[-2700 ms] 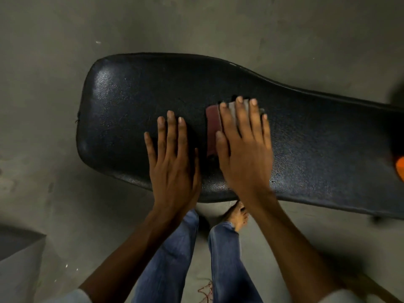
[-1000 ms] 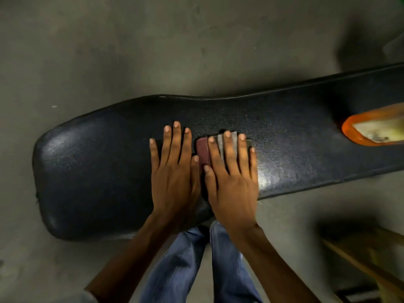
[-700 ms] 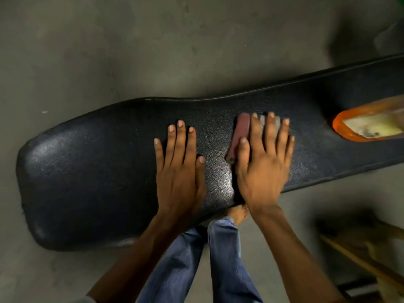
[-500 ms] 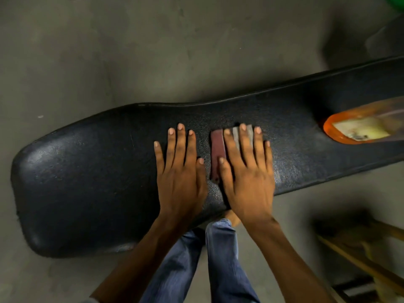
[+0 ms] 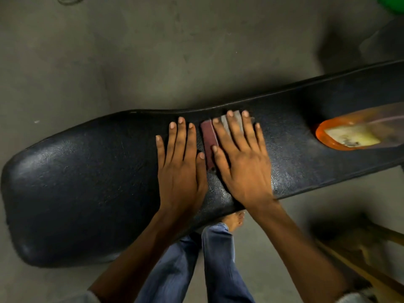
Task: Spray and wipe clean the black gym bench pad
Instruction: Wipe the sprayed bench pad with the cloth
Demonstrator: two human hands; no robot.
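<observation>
The black gym bench pad (image 5: 87,182) runs across the view from lower left to upper right, its textured surface shiny in patches. My left hand (image 5: 181,162) lies flat on the pad's middle, fingers spread, holding nothing. Just to its right, my right hand (image 5: 242,158) presses flat on a folded cloth (image 5: 208,138), maroon at its left edge and grey under my fingertips. Most of the cloth is hidden beneath that hand. An orange spray bottle (image 5: 354,134) with a yellowish label lies on its side on the pad at the right.
Grey concrete floor (image 5: 153,51) surrounds the bench. My jeans-clad legs (image 5: 196,265) and a bare foot (image 5: 234,219) are below the pad's near edge. A wooden frame (image 5: 367,265) sits at the lower right, and something green (image 5: 393,3) shows in the top right corner.
My right hand has slid the cloth back and forth along the pad, right then back left, and now a little farther up the pad. My left hand stays flat in place.
</observation>
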